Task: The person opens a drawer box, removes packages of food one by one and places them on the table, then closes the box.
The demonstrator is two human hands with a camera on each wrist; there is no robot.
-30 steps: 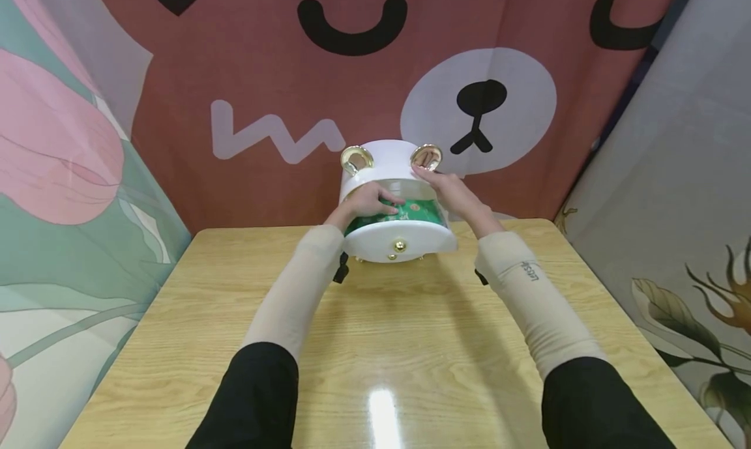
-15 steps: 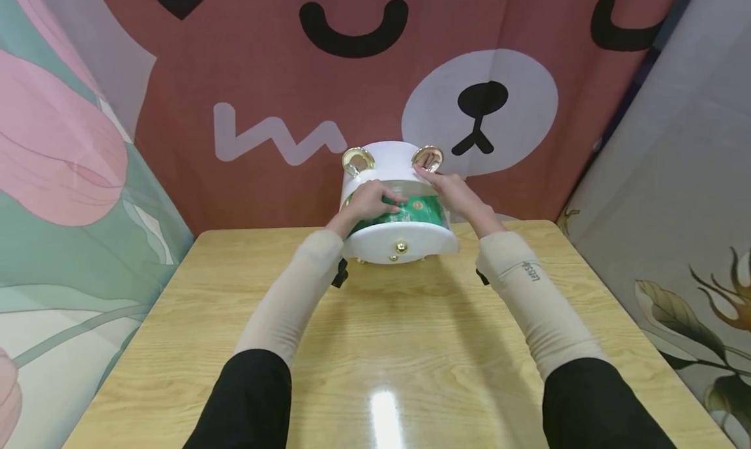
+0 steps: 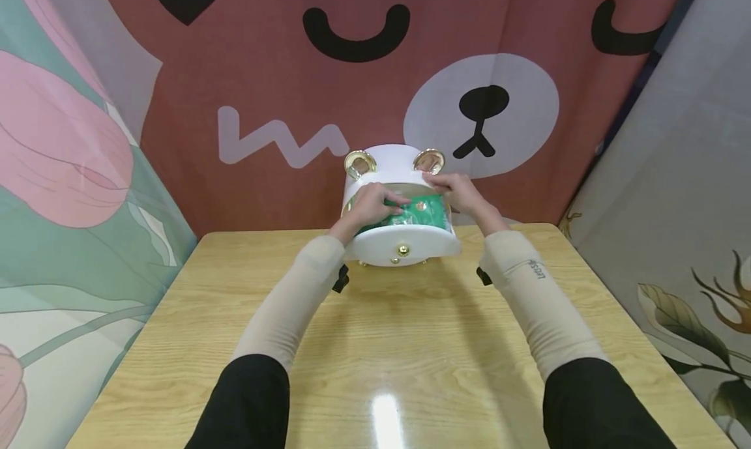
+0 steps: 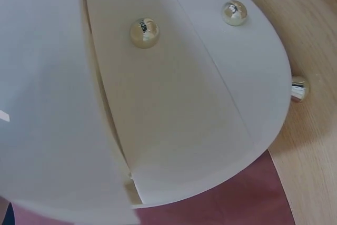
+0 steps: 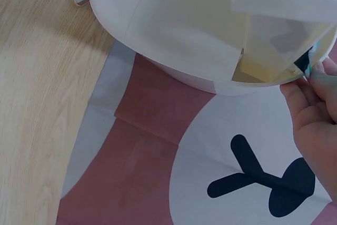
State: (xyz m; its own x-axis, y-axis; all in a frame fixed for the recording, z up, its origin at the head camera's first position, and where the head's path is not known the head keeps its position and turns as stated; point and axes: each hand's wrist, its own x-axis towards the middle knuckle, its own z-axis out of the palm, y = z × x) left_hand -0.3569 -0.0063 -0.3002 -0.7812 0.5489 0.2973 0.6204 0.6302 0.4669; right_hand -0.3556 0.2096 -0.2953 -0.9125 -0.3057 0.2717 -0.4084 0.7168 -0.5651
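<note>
A white bear-eared storage box [image 3: 392, 159] with gold ears stands at the table's back, its rounded upper drawer [image 3: 381, 242] pulled out. Inside the drawer is a shiny green packet [image 3: 431, 213]. My left hand [image 3: 369, 204] reaches over the drawer's left side and holds the packet between thumb and forefinger. At the right side, my right hand [image 3: 460, 191] has its fingers by the rim below the right ear. In the right wrist view the right thumb and fingers [image 5: 300, 101] pinch at a dark green corner beside the rim. The left wrist view does not show the left hand.
The light wooden table [image 3: 375, 345] extends towards me. A reddish bear-print cloth [image 3: 270, 195] hangs right behind the box, with printed curtains on both sides. Gold knobs [image 4: 145, 32] and short gold feet [image 4: 299, 89] stick out from the box.
The packet's right part shows higher in the drawer than before. My right fingertips have slid slightly right, off the right ear. The left hand keeps its place on the packet.
</note>
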